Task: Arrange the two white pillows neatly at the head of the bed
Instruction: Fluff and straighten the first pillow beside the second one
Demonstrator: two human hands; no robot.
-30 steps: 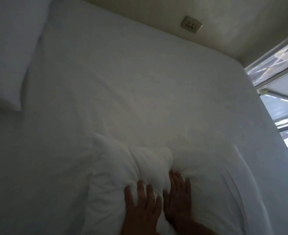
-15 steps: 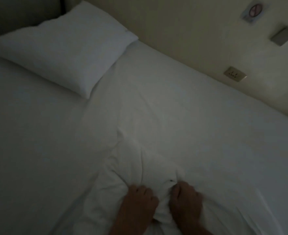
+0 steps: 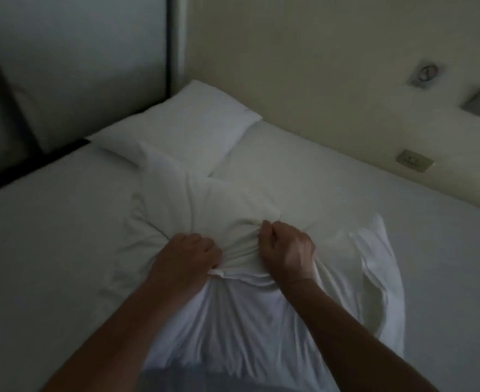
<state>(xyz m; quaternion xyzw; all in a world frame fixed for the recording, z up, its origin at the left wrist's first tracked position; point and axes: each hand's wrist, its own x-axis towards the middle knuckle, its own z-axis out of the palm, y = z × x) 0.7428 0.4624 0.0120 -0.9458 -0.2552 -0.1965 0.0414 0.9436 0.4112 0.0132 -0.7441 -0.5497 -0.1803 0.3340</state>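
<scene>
Since half a second ago I've brought the crumpled white pillow (image 3: 205, 205) up the white-sheeted bed (image 3: 49, 250), its far corner now overlapping the plump white pillow (image 3: 188, 128) at the headboard, left hand (image 3: 188, 258) and right hand (image 3: 287, 250) fingers clenched into its fabric

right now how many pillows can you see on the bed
2: one pillow lies at the head of the bed in the far corner; the other pillow is mid-bed, gripped by both hands.

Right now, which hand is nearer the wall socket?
Right. The right hand grips the near pillow below-left of the wall socket; the left hand is farther left.
</scene>
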